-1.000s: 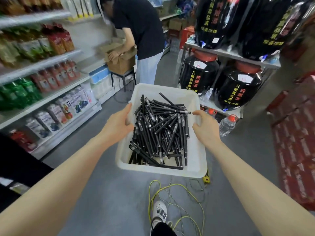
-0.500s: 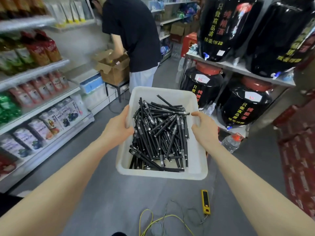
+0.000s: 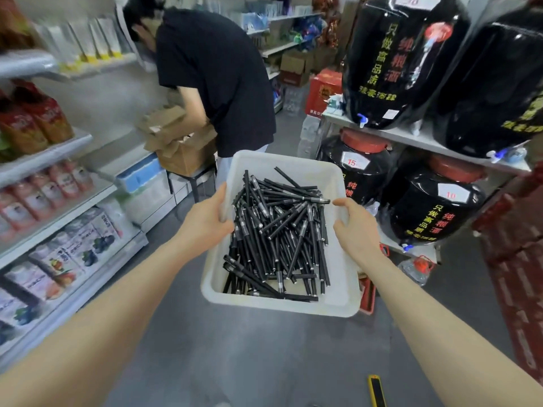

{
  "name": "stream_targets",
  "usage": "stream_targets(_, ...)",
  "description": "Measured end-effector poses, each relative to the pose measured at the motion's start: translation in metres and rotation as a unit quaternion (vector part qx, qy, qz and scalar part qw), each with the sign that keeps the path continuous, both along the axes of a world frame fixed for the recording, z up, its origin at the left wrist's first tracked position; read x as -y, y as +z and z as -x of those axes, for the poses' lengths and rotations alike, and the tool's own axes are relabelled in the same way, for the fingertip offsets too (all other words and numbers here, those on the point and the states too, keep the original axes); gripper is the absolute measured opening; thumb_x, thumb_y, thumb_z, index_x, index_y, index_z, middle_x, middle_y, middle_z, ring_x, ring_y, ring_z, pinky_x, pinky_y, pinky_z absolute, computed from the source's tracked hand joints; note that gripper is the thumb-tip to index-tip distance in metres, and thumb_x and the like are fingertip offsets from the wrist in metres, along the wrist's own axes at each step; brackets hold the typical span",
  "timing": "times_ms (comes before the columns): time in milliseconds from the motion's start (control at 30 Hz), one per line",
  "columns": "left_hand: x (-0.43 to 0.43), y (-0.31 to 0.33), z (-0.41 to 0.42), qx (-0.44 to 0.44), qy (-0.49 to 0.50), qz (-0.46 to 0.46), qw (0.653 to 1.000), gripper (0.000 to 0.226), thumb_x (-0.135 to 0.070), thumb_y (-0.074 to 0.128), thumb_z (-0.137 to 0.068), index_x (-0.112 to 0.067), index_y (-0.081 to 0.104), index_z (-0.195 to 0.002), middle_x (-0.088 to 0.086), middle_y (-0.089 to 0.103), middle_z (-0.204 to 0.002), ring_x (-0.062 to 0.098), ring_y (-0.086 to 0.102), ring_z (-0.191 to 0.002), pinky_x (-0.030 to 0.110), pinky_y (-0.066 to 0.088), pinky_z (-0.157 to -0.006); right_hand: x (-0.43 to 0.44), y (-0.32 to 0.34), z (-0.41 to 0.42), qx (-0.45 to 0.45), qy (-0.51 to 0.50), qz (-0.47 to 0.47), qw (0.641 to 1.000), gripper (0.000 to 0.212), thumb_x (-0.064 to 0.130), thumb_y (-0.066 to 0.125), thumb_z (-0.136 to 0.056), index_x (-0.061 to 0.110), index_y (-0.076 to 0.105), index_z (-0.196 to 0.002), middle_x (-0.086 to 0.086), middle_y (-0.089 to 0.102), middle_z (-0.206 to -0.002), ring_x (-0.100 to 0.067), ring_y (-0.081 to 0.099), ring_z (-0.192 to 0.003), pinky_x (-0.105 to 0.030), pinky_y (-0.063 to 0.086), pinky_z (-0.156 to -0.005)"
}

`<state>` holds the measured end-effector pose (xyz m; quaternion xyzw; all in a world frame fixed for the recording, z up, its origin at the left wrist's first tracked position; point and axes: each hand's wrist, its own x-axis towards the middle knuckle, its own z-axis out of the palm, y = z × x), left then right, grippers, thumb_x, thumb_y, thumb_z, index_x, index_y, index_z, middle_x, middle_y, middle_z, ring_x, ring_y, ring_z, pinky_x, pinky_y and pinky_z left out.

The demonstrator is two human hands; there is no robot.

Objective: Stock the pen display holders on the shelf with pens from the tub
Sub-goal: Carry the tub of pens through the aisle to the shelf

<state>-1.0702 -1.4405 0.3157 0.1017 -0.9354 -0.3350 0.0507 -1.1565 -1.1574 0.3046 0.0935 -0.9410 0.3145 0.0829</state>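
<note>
Left hand: the left hand (image 3: 205, 221) is gripping the left rim of the tub (image 3: 282, 306), thumb hooked over the edge into the inside, fingers wrapping the outer wall.
Right hand: the right hand (image 3: 357, 230) is clamping the opposite rim, thumb lying along the top; its fingers are hiding behind the wall, so their curl is judged, not seen.
Why held so: with one hand on each long side, the tub is riding level in the air in front of the body, which is likely keeping the load from sliding.
Pens: the pens (image 3: 279, 230) are lying loose and criss-crossed in the tub, piling toward the near left corner; none is in a hand.
Display holders: not showing in this view, so the stocking itself is not yet beginning; this looks like the carrying stage.
Left edge: a shelf of cartons (image 3: 58, 259) is running close along the left side of the aisle.
Right edge: a rack of black jars (image 3: 435, 207) is crowding the right, its lower shelf near the tub's right corner.
Ahead: a person in a black shirt (image 3: 217, 77) is bending over a cardboard box (image 3: 182, 151) just beyond the tub's far rim, narrowing the way.
Open room: bare grey floor (image 3: 264, 362) is lying below and behind the tub; a yellow tool (image 3: 377, 392) is lying on it near the right foot's side.
</note>
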Motion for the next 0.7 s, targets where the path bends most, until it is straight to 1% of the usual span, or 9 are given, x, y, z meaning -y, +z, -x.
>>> stream_targets(33, 0.009, 0.001, 0.013, 0.000, -0.008, 0.002, 1.000, 0.087, -0.014, 0.059, -0.083, -0.030, 0.013, -0.155, 0.011, 0.062, -0.073, 0.018, 0.057, -0.062, 0.037, 0.046, -0.056, 0.007, 0.000, 0.010, -0.005, -0.005, -0.003, 1.000, 0.050, 0.000, 0.051, -0.081, 0.020, 0.056, -0.127, -0.004, 0.065, -0.118, -0.023, 0.060, -0.085, -0.042, 0.052, -0.083)
stream_targets(100, 0.025, 0.004, 0.036, 0.001, -0.011, 0.015, 1.000, 0.088, -0.016, 0.060, -0.083, -0.029, 0.013, -0.155, 0.008, 0.061, -0.071, 0.017, 0.058, -0.063, 0.041, 0.049, -0.061, 0.020, 0.001, 0.028, -0.022, -0.010, -0.012, 1.000, 0.049, 0.000, 0.052, -0.082, 0.018, 0.056, -0.127, -0.003, 0.064, -0.122, -0.026, 0.062, -0.094, -0.041, 0.050, -0.088)
stream_targets(200, 0.040, 0.008, 0.066, 0.002, -0.010, 0.027, 1.000, 0.089, -0.017, 0.062, -0.083, -0.027, 0.012, -0.156, 0.002, 0.060, -0.073, 0.012, 0.056, -0.066, 0.040, 0.050, -0.067, 0.034, 0.005, 0.053, -0.024, -0.015, -0.014, 0.999, 0.048, -0.001, 0.052, -0.083, 0.016, 0.056, -0.128, -0.002, 0.062, -0.129, -0.024, 0.058, -0.114, -0.036, 0.044, -0.097)
stream_targets(267, 0.046, 0.009, 0.084, 0.002, -0.013, 0.017, 1.000, 0.088, -0.017, 0.062, -0.084, -0.026, 0.011, -0.156, 0.002, 0.060, -0.075, 0.014, 0.058, -0.067, 0.040, 0.051, -0.067, 0.041, 0.007, 0.071, -0.021, -0.019, -0.009, 1.000, 0.049, -0.002, 0.051, -0.083, 0.014, 0.057, -0.129, -0.003, 0.061, -0.129, -0.023, 0.055, -0.119, -0.031, 0.038, -0.099)
stream_targets(400, 0.053, 0.011, 0.122, 0.003, -0.013, 0.023, 1.000, 0.088, -0.017, 0.062, -0.084, -0.027, 0.011, -0.156, 0.006, 0.060, -0.081, 0.021, 0.058, -0.071, 0.038, 0.049, -0.065, 0.050, 0.008, 0.111, -0.029, -0.026, -0.016, 0.999, 0.049, -0.001, 0.052, -0.082, 0.016, 0.057, -0.128, -0.003, 0.063, -0.125, -0.023, 0.056, -0.116, -0.032, 0.038, -0.095)
stream_targets(467, 0.053, 0.012, 0.143, 0.000, -0.010, 0.031, 0.999, 0.088, -0.016, 0.062, -0.084, -0.027, 0.011, -0.156, 0.010, 0.060, -0.077, 0.024, 0.059, -0.071, 0.040, 0.048, -0.064, 0.051, 0.008, 0.135, -0.024, -0.023, -0.007, 0.999, 0.049, -0.002, 0.052, -0.081, 0.016, 0.057, -0.127, -0.004, 0.064, -0.122, -0.024, 0.057, -0.112, -0.033, 0.040, -0.093)
stream_targets(533, 0.051, 0.011, 0.165, -0.005, -0.007, 0.029, 1.000, 0.089, -0.016, 0.062, -0.084, -0.027, 0.010, -0.155, 0.009, 0.060, -0.076, 0.021, 0.059, -0.070, 0.039, 0.048, -0.063, 0.049, 0.009, 0.159, -0.020, -0.018, -0.001, 1.000, 0.049, -0.002, 0.051, -0.082, 0.016, 0.058, -0.127, -0.006, 0.064, -0.121, -0.024, 0.058, -0.109, -0.032, 0.041, -0.090)
stream_targets(600, 0.047, 0.009, 0.189, -0.006, 0.002, 0.025, 1.000, 0.089, -0.017, 0.063, -0.084, -0.028, 0.010, -0.155, 0.009, 0.062, -0.080, 0.018, 0.060, -0.071, 0.039, 0.050, -0.065, 0.045, 0.010, 0.184, -0.016, -0.015, -0.001, 1.000, 0.049, -0.002, 0.051, -0.082, 0.017, 0.057, -0.127, -0.006, 0.064, -0.118, -0.024, 0.059, -0.106, -0.028, 0.040, -0.084)
stream_targets(700, 0.033, 0.009, 0.225, -0.010, 0.010, 0.028, 1.000, 0.088, -0.018, 0.062, -0.085, -0.026, 0.011, -0.156, 0.004, 0.062, -0.085, 0.015, 0.058, -0.074, 0.036, 0.050, -0.063, 0.033, 0.012, 0.226, -0.020, -0.005, -0.001, 1.000, 0.049, -0.001, 0.052, -0.082, 0.018, 0.058, -0.127, -0.005, 0.064, -0.121, -0.024, 0.057, -0.111, -0.028, 0.038, -0.087)
